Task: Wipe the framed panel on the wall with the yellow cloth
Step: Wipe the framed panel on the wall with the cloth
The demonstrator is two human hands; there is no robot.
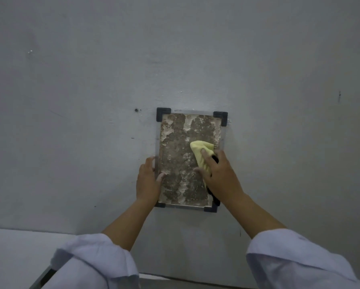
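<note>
The framed panel [179,155] hangs on a grey wall, an upright rectangle of mottled brown and cream with dark corner brackets and a clear cover. My right hand [221,176] presses a crumpled yellow cloth [202,151] against the panel's right half. A dark strip shows under that hand along the right edge. My left hand [147,180] rests flat on the panel's lower left edge, with its thumb on the panel face and fingers on the wall side.
The grey wall [91,101] fills most of the view, with a small screw hole [136,110] left of the panel's top. A pale ledge [18,253] lies at the lower left. My white sleeves [95,263] cover the bottom.
</note>
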